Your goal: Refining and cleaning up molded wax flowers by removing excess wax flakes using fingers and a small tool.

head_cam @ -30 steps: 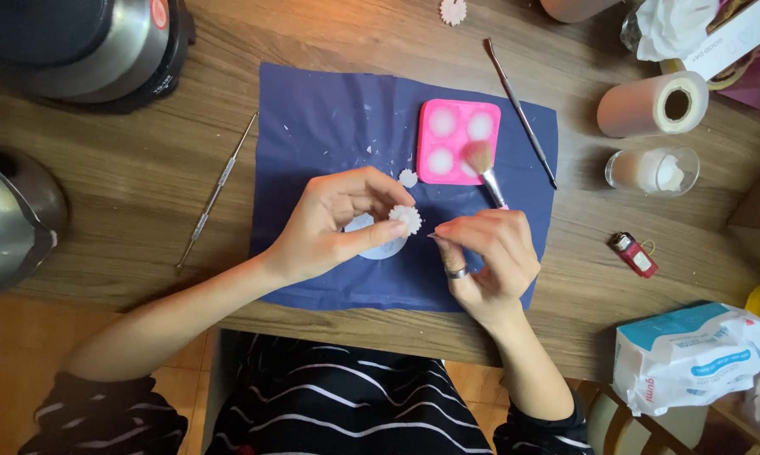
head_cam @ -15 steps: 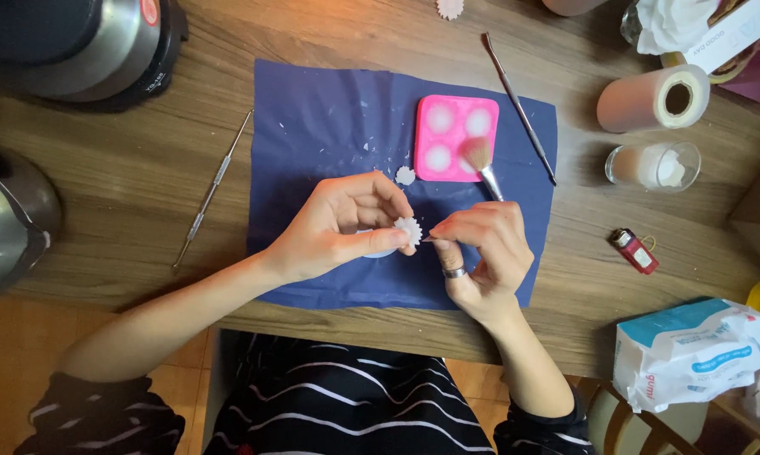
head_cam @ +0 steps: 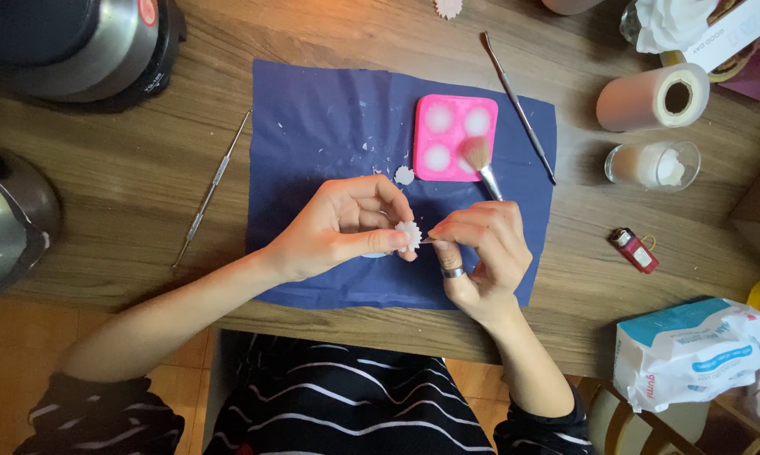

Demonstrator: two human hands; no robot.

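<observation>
White flower [head_cam: 409,233] pinched in left hand [head_cam: 339,227] fingertips, held just above blue cloth [head_cam: 321,126]. Right hand [head_cam: 481,253] closed on brush handle, bristles [head_cam: 478,154] over pink mould [head_cam: 454,137]; fingertips touching flower's edge. Second small flower [head_cam: 404,175] beside mould. Metal tools [head_cam: 211,187] either side on bench [head_cam: 127,185]; tape roll [head_cam: 652,95] far right.

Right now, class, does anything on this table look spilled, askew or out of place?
Yes: white crumbs lie scattered over the blue mat, and a stray white flower lies beside the pink mould. A brush lies slantwise on the mould's edge.
</observation>
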